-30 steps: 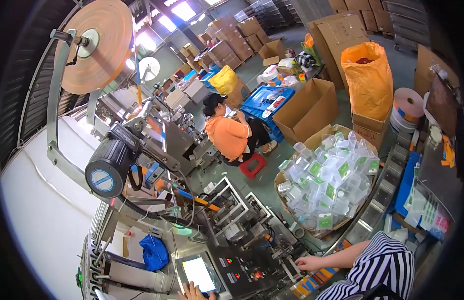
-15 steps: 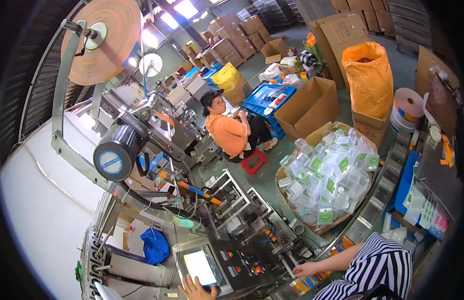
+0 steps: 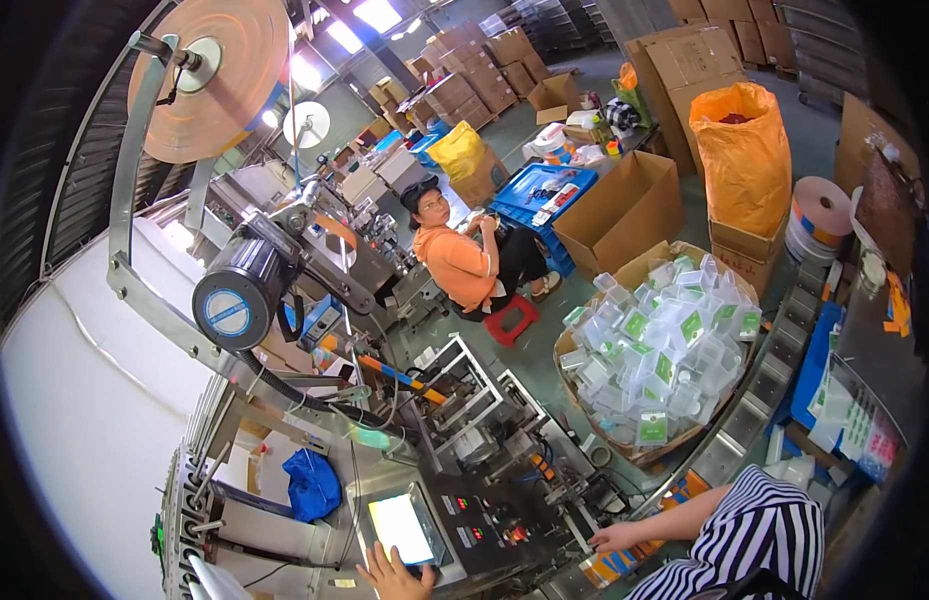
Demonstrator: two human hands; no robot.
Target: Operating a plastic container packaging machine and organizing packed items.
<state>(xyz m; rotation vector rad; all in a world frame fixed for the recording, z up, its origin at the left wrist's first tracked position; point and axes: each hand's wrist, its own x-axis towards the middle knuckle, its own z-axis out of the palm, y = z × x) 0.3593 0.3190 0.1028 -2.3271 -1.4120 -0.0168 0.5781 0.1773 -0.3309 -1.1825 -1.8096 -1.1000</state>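
My left hand (image 3: pixel 396 578) is open, its fingers spread at the lower edge of a bright touchscreen (image 3: pixel 400 530) on a metal control panel. Whether the fingertips press the glass is hard to tell. My right hand (image 3: pixel 614 537), at the end of a bare forearm below a striped sleeve, rests low over the machine's narrow track. Its fingers are bent and held together; anything in them is hidden. Orange and blue printed packs (image 3: pixel 609 568) lie on the track beneath that hand. Between both hands sits a dark button panel (image 3: pixel 489 525) with lit indicators.
A large carton of clear plastic boxes (image 3: pixel 664 350) stands beyond my right arm, beside a curved conveyor (image 3: pixel 754 410). A co-worker in orange (image 3: pixel 459 265) sits on a red stool (image 3: pixel 511 320). A black motor (image 3: pixel 234 305) and film reel (image 3: pixel 212 80) rise at left. A blue bag (image 3: pixel 312 488) hangs below.
The view has shifted slightly, moving the surroundings a little to the right. Both my hands stay in nearly the same places.
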